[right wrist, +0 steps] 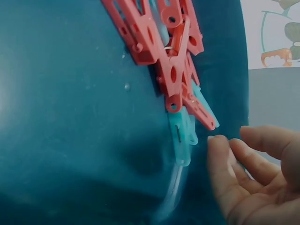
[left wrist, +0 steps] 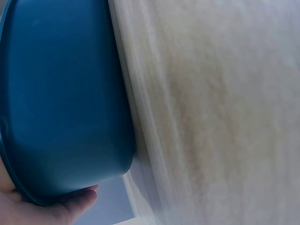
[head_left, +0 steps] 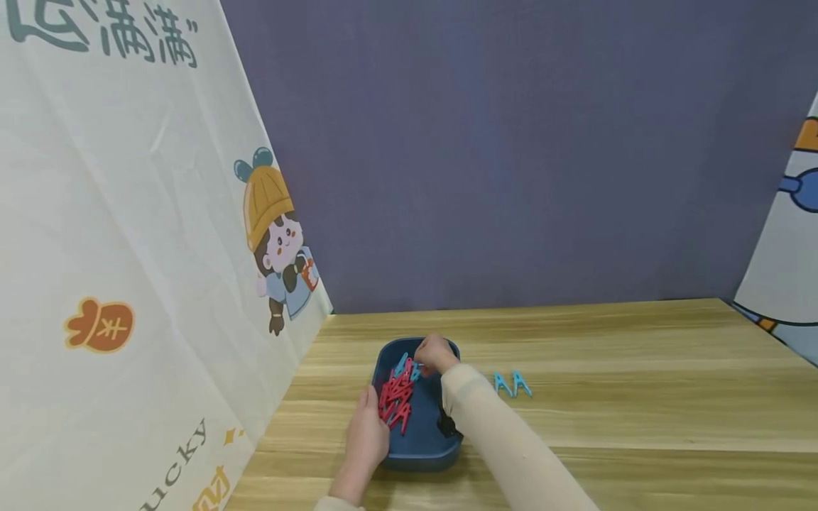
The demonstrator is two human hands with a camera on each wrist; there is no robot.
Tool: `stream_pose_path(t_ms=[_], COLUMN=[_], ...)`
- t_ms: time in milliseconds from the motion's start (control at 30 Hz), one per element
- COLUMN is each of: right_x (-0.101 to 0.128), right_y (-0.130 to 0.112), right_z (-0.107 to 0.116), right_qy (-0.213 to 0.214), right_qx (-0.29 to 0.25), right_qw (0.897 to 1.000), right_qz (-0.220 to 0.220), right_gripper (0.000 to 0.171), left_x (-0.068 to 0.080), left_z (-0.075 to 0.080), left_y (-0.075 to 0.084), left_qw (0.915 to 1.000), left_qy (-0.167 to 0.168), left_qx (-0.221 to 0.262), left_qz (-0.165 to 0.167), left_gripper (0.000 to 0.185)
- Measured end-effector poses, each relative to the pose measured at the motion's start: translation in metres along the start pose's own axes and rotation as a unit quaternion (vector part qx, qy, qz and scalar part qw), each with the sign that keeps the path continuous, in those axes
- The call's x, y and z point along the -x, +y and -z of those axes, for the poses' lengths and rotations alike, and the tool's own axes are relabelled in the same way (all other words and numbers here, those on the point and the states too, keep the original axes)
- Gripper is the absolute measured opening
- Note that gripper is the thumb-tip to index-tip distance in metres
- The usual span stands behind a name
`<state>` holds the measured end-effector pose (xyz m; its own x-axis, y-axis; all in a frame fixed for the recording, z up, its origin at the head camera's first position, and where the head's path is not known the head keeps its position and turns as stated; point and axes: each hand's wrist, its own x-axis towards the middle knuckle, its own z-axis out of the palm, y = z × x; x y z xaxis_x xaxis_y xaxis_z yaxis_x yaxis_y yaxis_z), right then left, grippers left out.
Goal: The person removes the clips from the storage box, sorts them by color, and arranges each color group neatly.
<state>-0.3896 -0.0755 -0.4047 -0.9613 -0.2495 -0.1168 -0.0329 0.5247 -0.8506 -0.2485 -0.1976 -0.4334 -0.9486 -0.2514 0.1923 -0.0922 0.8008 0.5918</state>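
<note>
A dark blue plastic tub [head_left: 422, 460] stands on the wooden table, with a pile of red clothespins [head_left: 397, 394] along its left side. My left hand [head_left: 368, 431] grips the tub's left rim; in the left wrist view, its fingers [left wrist: 77, 205] wrap round one end of the wall. Reaching over the far part of the tub is my right hand [head_left: 437, 353]. In the right wrist view its fingers are loosely bent, with nothing between them, beside a light blue clothespin [right wrist: 180, 138]. Another light blue clothespin [right wrist: 205, 105] lies partly under the red ones.
Two light blue clothespins [head_left: 521, 384] lie side by side on the table [head_left: 639, 397], to the tub's right. A printed white sheet [head_left: 160, 248] borders the table on the left, and a grey-blue partition [head_left: 511, 156] rises behind it.
</note>
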Motion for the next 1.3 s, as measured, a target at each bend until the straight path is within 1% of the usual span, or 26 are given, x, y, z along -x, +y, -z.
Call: stream_pose_path(t_ms=[100,133,267,433,567,633,667,733,900,967,1000,1033,1133,1167,1267,1300], right_x=[-0.001,-0.001,-0.002,-0.005,-0.008,-0.008,-0.008,-0.007,-0.004,-0.004,-0.004,-0.004,-0.004,-0.004,-0.004,-0.003], right_y=[0.003,0.003,0.005,0.01,0.014,0.016,0.017,0.017,0.017,0.017,0.017,0.017,0.019,0.02,0.022,0.023], right_z=[0.001,0.001,0.0,-0.001,-0.002,-0.003,-0.004,-0.005,-0.008,-0.01,-0.01,-0.011,-0.012,-0.013,-0.014,-0.015], right_qy=[-0.001,-0.002,-0.003,-0.005,-0.014,-0.018,-0.022,-0.033,-0.071,-0.076,-0.076,-0.075,-0.066,-0.06,-0.042,-0.035], right_qx=[0.002,0.0,-0.009,-0.015,-0.046,-0.052,-0.048,-0.04,-0.021,-0.019,-0.02,-0.018,0.001,0.013,0.054,0.069], right_qw=[1.0,1.0,1.0,1.0,0.998,0.997,0.997,0.997,0.996,0.995,0.995,0.995,0.997,0.997,0.998,0.997], right_qz=[-0.01,-0.015,-0.02,-0.026,-0.043,-0.046,-0.048,-0.05,-0.059,-0.058,-0.058,-0.056,-0.046,-0.039,-0.018,-0.01], right_gripper=[0.009,0.008,0.01,0.005,0.01,0.013,0.011,0.014,0.039,0.043,0.043,0.04,0.019,0.017,0.031,0.032], left_x=[-0.001,-0.001,-0.002,-0.003,-0.003,-0.002,-0.002,-0.002,-0.002,-0.002,-0.002,-0.002,-0.002,-0.002,-0.002,-0.002], left_z=[-0.001,0.0,-0.001,-0.001,-0.001,-0.002,-0.002,-0.002,-0.002,-0.002,-0.002,-0.002,-0.002,-0.002,-0.002,-0.002], left_y=[0.0,0.001,0.001,0.0,0.0,-0.001,-0.001,-0.001,-0.002,-0.002,-0.002,-0.002,-0.003,-0.003,-0.003,-0.003], left_qw=[1.0,1.0,1.0,1.0,1.0,1.0,1.0,1.0,1.0,1.0,1.0,1.0,1.0,1.0,1.0,1.0], left_qy=[-0.003,-0.004,-0.004,-0.002,0.001,0.002,0.002,0.002,0.004,0.004,0.003,0.003,0.002,0.002,0.001,0.0], left_qx=[0.003,0.003,0.004,0.004,0.001,0.0,0.0,0.001,0.003,0.001,0.001,0.001,0.001,0.001,0.0,0.001], left_qz=[0.005,0.006,0.007,0.005,0.0,-0.003,-0.004,-0.005,-0.003,-0.003,-0.002,-0.002,-0.002,-0.001,0.0,0.003], left_gripper=[0.056,0.057,0.057,0.057,0.056,0.056,0.056,0.057,0.057,0.057,0.057,0.057,0.057,0.057,0.056,0.057])
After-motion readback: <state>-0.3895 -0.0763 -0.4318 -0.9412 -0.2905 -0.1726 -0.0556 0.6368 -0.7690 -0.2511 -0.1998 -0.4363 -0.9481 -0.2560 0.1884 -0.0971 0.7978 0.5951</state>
